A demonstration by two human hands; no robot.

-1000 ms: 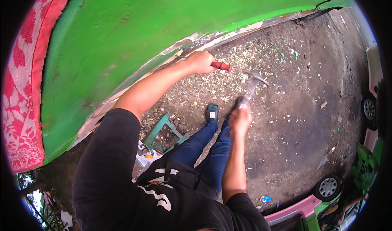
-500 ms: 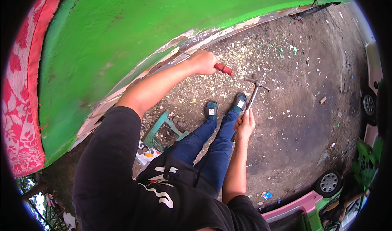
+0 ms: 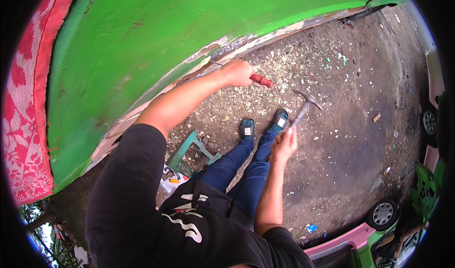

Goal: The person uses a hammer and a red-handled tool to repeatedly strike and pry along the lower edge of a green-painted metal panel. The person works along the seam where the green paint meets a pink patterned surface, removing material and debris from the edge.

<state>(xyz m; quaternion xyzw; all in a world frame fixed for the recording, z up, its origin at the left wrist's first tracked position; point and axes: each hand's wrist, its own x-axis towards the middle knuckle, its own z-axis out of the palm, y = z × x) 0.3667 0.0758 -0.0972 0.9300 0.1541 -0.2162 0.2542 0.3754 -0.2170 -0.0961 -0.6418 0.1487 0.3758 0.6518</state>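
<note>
My left hand (image 3: 238, 72) is closed round a red-handled screwdriver (image 3: 262, 81). The handle end sticks out on the right of my fist, and the thin metal shaft runs left to the chipped lower edge of a green vehicle panel (image 3: 123, 64). Whether the tip touches the panel or sits in a gap, I cannot tell. Lower right, my right hand (image 3: 283, 145) grips a hammer (image 3: 303, 108) by its handle. The hammer head, slightly blurred, is in the air to the right of the screwdriver's handle, apart from it.
Pale paint flakes (image 3: 284, 64) litter the dirt ground around my feet. A broken green plastic piece (image 3: 177, 156) lies left of my legs. A red patterned cloth (image 3: 28, 149) hangs at far left. Pink and green vehicle parts with wheels (image 3: 383, 213) line the right side.
The hammer head has swung a little to the right, away from the screwdriver handle. My left hand and the screwdriver have stayed nearly in place.
</note>
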